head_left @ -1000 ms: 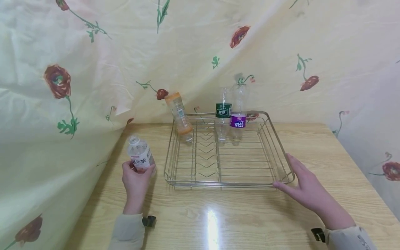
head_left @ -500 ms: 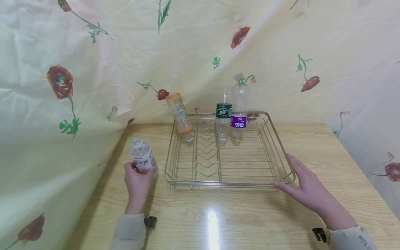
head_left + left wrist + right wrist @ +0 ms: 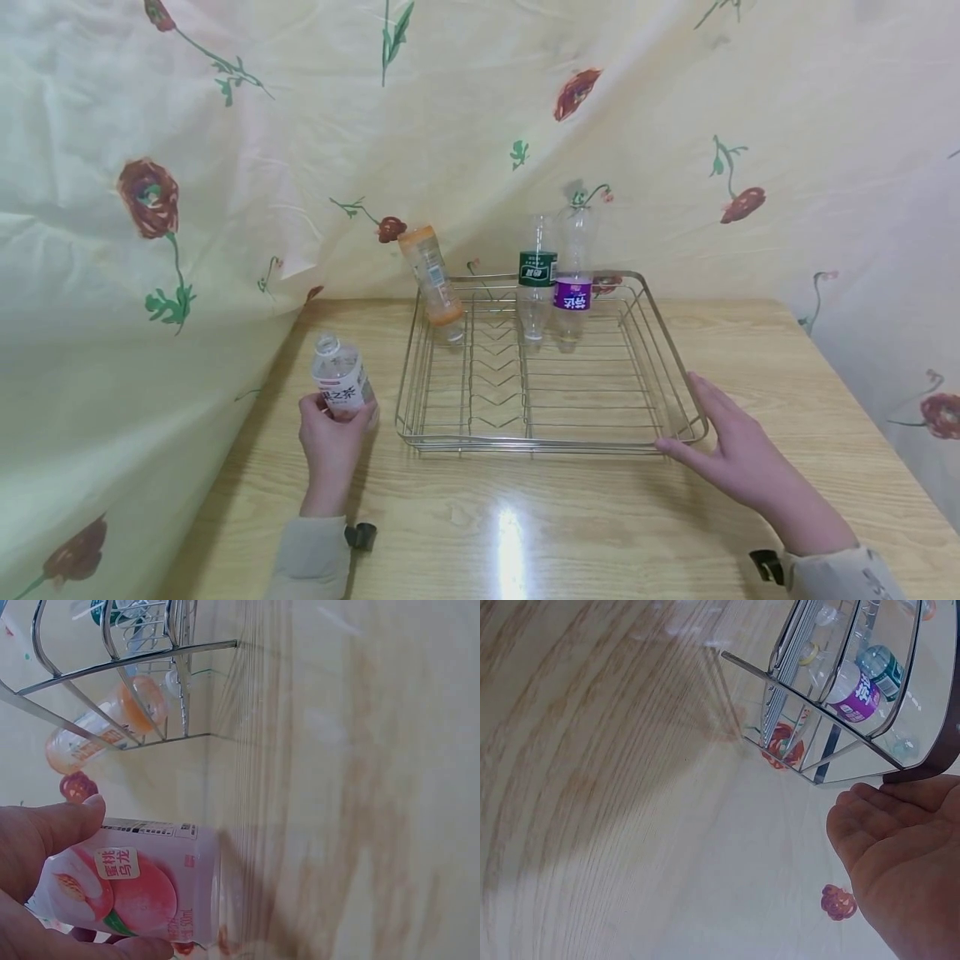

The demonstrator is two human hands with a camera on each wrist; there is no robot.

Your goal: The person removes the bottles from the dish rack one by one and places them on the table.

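Observation:
My left hand grips a clear plastic bottle around its lower part. The bottle stands upright, left of a metal wire dish rack. Its label carries a peach picture in the left wrist view. My right hand rests at the rack's near right corner, thumb on the front rim and straight fingers along the right side. Inside the rack, an orange-banded bottle leans left at the back left. Upside down at the back middle are a green-labelled bottle and a purple-labelled bottle.
The rack sits on a wood-grain table. Behind the table and on its left hangs a flower-patterned cloth. Wire dividers run along the rack's left half.

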